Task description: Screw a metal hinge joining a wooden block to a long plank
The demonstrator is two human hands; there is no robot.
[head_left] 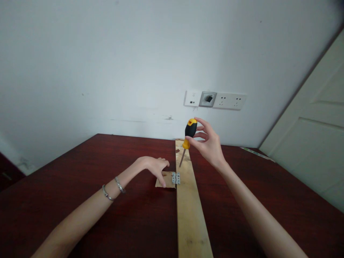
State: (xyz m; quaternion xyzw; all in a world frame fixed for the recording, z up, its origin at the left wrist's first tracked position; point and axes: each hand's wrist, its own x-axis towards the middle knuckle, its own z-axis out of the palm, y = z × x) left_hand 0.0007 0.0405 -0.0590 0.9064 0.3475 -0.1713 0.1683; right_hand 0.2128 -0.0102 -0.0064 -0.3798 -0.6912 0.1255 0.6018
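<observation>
1. Right hand [208, 143] pinches the screwdriver [188, 138] handle; the tip is tilted down just above the plank [189, 208].
2. Left hand [154, 166], fingers spread, presses the small block [163, 180] on the bench [120, 215].
3. Hinge [176, 177] bridges block and plank.
4. Judged: screw-driving stage; the tip needs careful seating.

We are working in a plain home room: white wall [107, 53], wall sockets [229, 101], panelled door [314, 143], dark red table [80, 168].
</observation>
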